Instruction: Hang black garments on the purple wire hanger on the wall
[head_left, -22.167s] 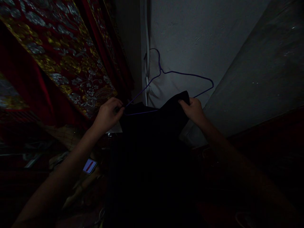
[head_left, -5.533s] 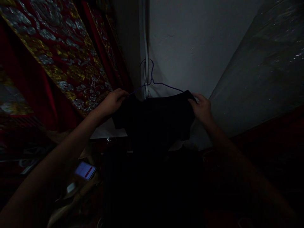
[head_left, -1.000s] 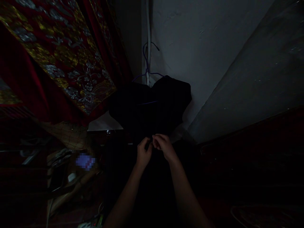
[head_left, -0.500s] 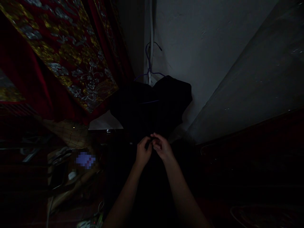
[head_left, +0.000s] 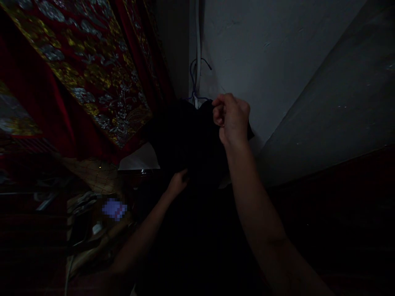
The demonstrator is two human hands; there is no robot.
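A black top (head_left: 197, 144) hangs on a thin purple-blue hanger (head_left: 194, 84) in front of me; its folds are lost in the dark. My left hand (head_left: 178, 183) is low on the front of the top, its fingers closed on the cloth. Higher up, by the top's right shoulder, is my right hand (head_left: 231, 117). Its fingers are curled inward, and whatever they may hold is too small or dark to see. It looks nearer to me than the cloth.
A red cloth embroidered in gold and silver (head_left: 101, 78) hangs at the upper left. Behind the hanger, a white pipe (head_left: 198, 37) runs down the pale wall (head_left: 265, 53). Clutter with a blurred bluish item (head_left: 114, 209) lies at the lower left.
My hands were together at the front of the top. Now the right one has risen to shoulder height, while the left stays low and slightly further left.
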